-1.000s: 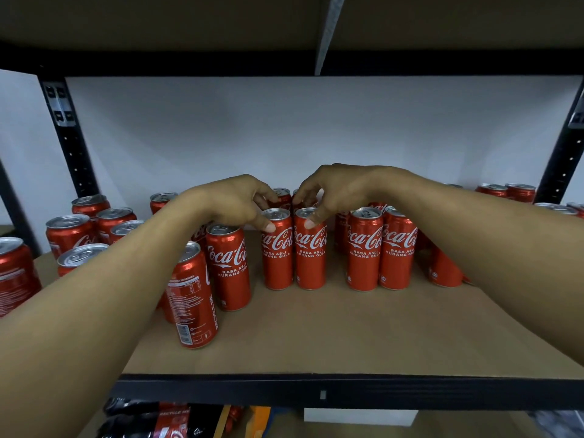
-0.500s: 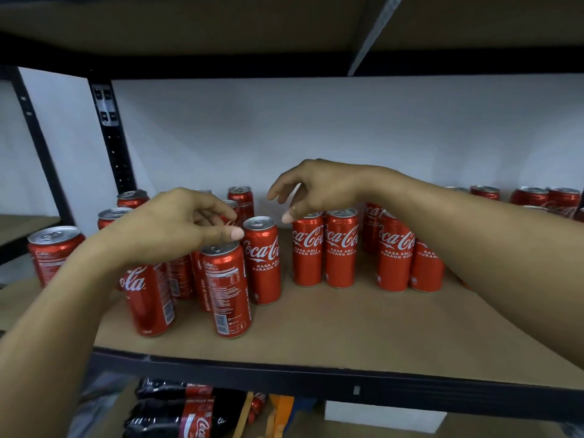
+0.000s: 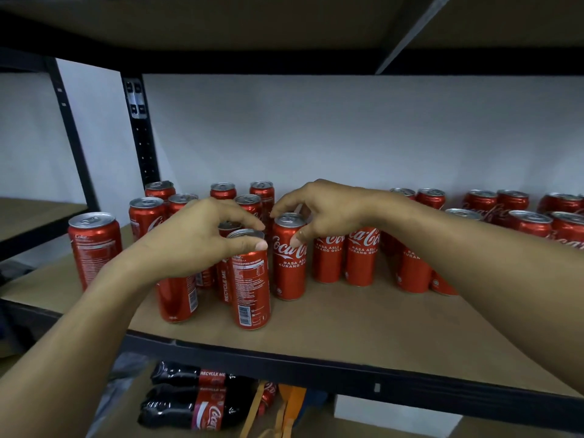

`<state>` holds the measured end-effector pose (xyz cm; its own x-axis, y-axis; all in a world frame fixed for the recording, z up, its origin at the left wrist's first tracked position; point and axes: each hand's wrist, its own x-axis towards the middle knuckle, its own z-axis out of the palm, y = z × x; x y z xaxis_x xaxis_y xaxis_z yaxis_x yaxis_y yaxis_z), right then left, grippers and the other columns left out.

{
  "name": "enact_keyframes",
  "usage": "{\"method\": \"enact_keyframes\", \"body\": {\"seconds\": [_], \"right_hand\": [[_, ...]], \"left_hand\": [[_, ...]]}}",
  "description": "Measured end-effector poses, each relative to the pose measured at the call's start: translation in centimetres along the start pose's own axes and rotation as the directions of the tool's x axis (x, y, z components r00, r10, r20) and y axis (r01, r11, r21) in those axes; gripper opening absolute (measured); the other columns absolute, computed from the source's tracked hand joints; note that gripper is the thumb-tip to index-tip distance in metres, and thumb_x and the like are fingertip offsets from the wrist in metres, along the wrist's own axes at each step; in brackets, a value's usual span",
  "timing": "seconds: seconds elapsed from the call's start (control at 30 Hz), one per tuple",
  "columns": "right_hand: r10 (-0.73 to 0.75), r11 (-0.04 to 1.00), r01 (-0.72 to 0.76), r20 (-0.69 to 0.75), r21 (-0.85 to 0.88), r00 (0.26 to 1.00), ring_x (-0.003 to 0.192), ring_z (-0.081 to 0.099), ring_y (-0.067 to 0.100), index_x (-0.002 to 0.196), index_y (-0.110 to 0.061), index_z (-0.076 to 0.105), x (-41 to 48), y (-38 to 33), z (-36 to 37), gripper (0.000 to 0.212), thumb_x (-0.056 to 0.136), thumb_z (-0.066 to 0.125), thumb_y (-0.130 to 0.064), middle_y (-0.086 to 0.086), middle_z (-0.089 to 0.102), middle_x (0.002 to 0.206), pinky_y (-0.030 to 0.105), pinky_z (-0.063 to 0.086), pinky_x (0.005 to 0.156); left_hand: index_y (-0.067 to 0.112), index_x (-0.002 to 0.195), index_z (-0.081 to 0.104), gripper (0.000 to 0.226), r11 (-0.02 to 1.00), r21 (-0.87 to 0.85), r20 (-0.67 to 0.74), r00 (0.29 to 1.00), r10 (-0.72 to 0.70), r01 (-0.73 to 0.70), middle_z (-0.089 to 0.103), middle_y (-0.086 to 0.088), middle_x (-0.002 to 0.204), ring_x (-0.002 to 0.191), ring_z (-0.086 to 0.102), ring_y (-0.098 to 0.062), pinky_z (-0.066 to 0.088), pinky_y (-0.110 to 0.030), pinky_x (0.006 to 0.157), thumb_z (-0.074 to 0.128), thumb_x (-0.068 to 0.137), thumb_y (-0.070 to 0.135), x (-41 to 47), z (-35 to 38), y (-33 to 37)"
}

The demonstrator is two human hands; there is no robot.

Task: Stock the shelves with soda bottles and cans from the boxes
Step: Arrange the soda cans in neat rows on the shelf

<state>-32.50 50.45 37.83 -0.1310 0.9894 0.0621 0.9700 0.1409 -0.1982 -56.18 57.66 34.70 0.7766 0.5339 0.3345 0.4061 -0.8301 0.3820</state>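
Several tall red cola cans stand on the brown shelf board (image 3: 331, 324). My left hand (image 3: 196, 238) grips the top of a can (image 3: 251, 289) that shows its barcode side, near the shelf's front edge. Just to its right, my right hand (image 3: 322, 213) pinches the rim of a logo-facing can (image 3: 289, 267) with thumb and fingers. A row of logo-facing cans (image 3: 360, 257) continues to the right under my right forearm. More cans (image 3: 94, 245) stand scattered at the left and back.
Black metal uprights (image 3: 140, 131) and a white wall close the back. The upper shelf hangs low overhead. Dark cola bottles (image 3: 196, 406) lie on the level below, beside a white box (image 3: 398, 418). Bare board lies along the front right.
The view swung left. My left hand moved onto the barcode-side can at the front, and my right hand shifted left from the row onto the neighbouring can's rim.
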Motion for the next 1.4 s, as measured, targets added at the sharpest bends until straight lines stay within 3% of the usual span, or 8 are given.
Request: {"method": "enact_keyframes", "body": {"seconds": [0.17, 0.37, 0.53, 0.77, 0.9, 1.0, 1.1, 1.4], "right_hand": [[0.016, 1.000, -0.017, 0.049, 0.014, 0.999, 0.099, 0.064, -0.002, 0.137, -0.035, 0.059, -2.3, -0.2, -1.1, 0.061, 0.081, 0.084, -0.035, -0.019, 0.066, 0.118, 0.026, 0.053, 0.090], [0.020, 1.000, -0.020, 0.059, -0.016, 0.998, 0.095, 0.060, -0.003, 0.141, -0.034, 0.055, -3.3, -0.5, -1.4, 0.063, 0.084, 0.081, -0.035, -0.014, 0.064, 0.129, 0.020, 0.047, 0.082], [0.015, 0.998, -0.011, 0.062, -0.066, 0.998, 0.096, 0.061, -0.004, 0.139, -0.035, 0.059, -4.8, -0.3, -1.9, 0.059, 0.084, 0.081, -0.037, -0.018, 0.065, 0.127, 0.011, 0.045, 0.078], [0.025, 0.996, -0.020, 0.056, -0.091, 0.998, 0.101, 0.061, -0.002, 0.139, -0.038, 0.058, -6.6, 0.4, -2.3, 0.061, 0.084, 0.082, -0.036, -0.020, 0.065, 0.127, 0.019, 0.050, 0.086], [0.028, 0.996, -0.024, 0.042, -0.081, 0.999, 0.106, 0.063, 0.001, 0.139, -0.039, 0.057, -7.4, 0.9, -2.3, 0.061, 0.083, 0.082, -0.034, -0.020, 0.064, 0.128, 0.026, 0.053, 0.095], [0.038, 0.996, -0.036, 0.031, -0.086, 0.999, 0.112, 0.062, 0.004, 0.140, -0.040, 0.056, -7.6, 1.4, -2.4, 0.063, 0.083, 0.082, -0.036, -0.019, 0.063, 0.132, 0.031, 0.052, 0.100], [0.054, 0.996, -0.053, 0.018, -0.072, 0.998, 0.113, 0.062, 0.005, 0.141, -0.039, 0.055, -7.9, 1.9, -2.3, 0.064, 0.083, 0.082, -0.038, -0.017, 0.062, 0.134, 0.032, 0.052, 0.101], [0.053, 0.993, -0.044, -0.079, 0.112, 0.995, 0.102, 0.066, -0.001, 0.132, -0.038, 0.064, -7.2, 1.9, -1.6, 0.057, 0.079, 0.086, -0.033, -0.018, 0.070, 0.117, 0.031, 0.056, 0.095]], "left_hand": [[0.046, 0.131, 0.060, 0.059, 0.996, 0.084, 0.048, 0.999, 0.008, -0.012, 0.051, 0.029, 0.129, 0.120, 0.046, 0.003, 0.043, -0.022, 0.091, 0.073, 0.075, 0.056, -0.4, -0.1, 0.4], [0.045, 0.124, 0.063, 0.053, 0.995, 0.096, 0.021, 1.000, -0.014, 0.012, 0.058, 0.022, 0.134, 0.125, 0.051, -0.006, 0.048, -0.036, 0.103, 0.075, 0.073, 0.056, -0.3, 0.0, 1.7], [0.049, 0.124, 0.061, 0.062, 0.972, 0.231, 0.006, 0.999, -0.034, 0.032, 0.057, 0.023, 0.134, 0.135, 0.039, -0.010, 0.016, -0.045, 0.115, 0.064, 0.066, 0.071, -0.4, 0.0, 3.0], [0.044, 0.123, 0.063, 0.053, 0.969, 0.248, 0.118, 0.991, -0.057, 0.026, 0.061, 0.020, 0.131, 0.125, 0.051, -0.009, 0.038, -0.044, 0.111, 0.079, 0.075, 0.055, 1.1, -0.8, 3.8], [0.042, 0.111, 0.071, 0.037, 0.989, 0.143, 0.267, 0.961, -0.077, 0.040, 0.071, 0.021, 0.108, 0.100, 0.065, 0.002, 0.052, -0.024, 0.085, 0.078, 0.076, 0.054, 2.7, -2.5, 3.8], [0.039, 0.107, 0.073, 0.023, 0.996, 0.079, 0.159, 0.986, -0.057, 0.044, 0.073, 0.021, 0.094, 0.087, 0.068, 0.004, 0.048, -0.018, 0.074, 0.077, 0.084, 0.041, 5.3, -3.5, 3.1], [0.031, 0.118, 0.070, 0.032, 0.981, 0.163, 0.051, 0.992, -0.118, 0.108, 0.070, 0.014, 0.111, 0.094, 0.064, -0.005, 0.047, -0.025, 0.076, 0.077, 0.087, 0.033, 9.0, -3.3, 1.1], [0.023, 0.138, 0.059, 0.060, 0.917, 0.378, 0.176, 0.962, -0.208, 0.129, 0.058, -0.003, 0.140, 0.123, 0.056, -0.024, 0.046, -0.036, 0.098, 0.080, 0.084, 0.038, 12.7, -0.8, -2.2]]}}
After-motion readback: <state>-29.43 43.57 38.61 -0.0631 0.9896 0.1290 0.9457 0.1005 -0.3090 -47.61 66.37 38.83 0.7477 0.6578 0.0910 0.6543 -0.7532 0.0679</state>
